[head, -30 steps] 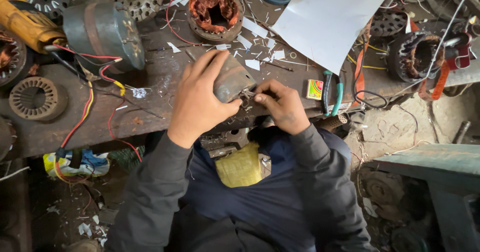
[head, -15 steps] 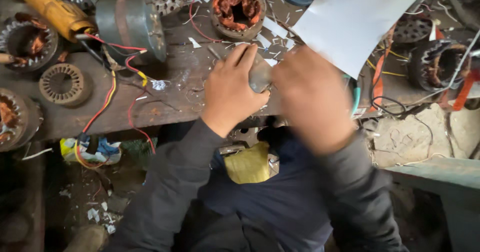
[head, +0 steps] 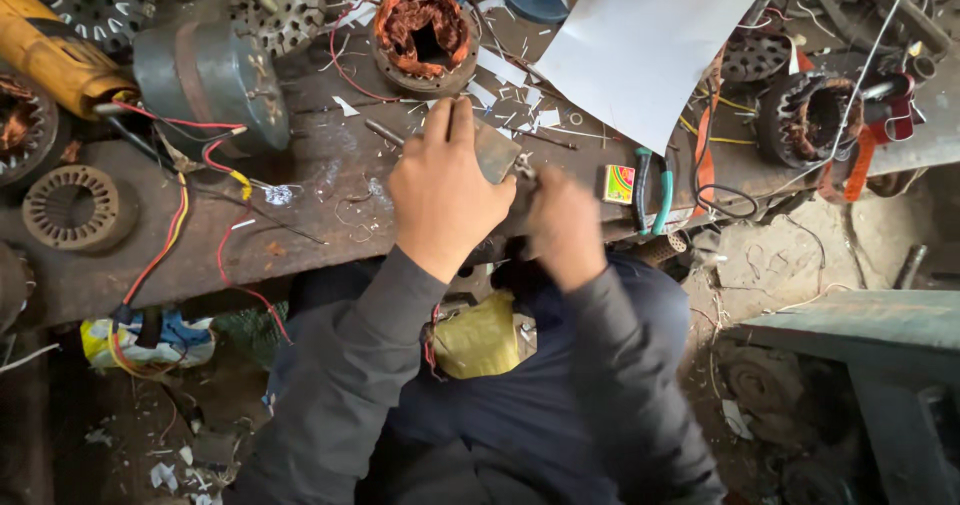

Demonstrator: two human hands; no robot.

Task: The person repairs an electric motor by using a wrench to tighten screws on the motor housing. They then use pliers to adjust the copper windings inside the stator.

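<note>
Your right hand (head: 565, 227) has dropped lower since the earlier frame. Your left hand (head: 445, 190) clamps its fingers over the grey metal part (head: 497, 152), hiding most of it. Right finger state: blurred, cannot tell.

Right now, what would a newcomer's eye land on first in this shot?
The two hands at centre: the left hand lies over a grey metal part on the bench, the right hand beside it. Behind them lie a white sheet and a copper-wound stator.
</note>
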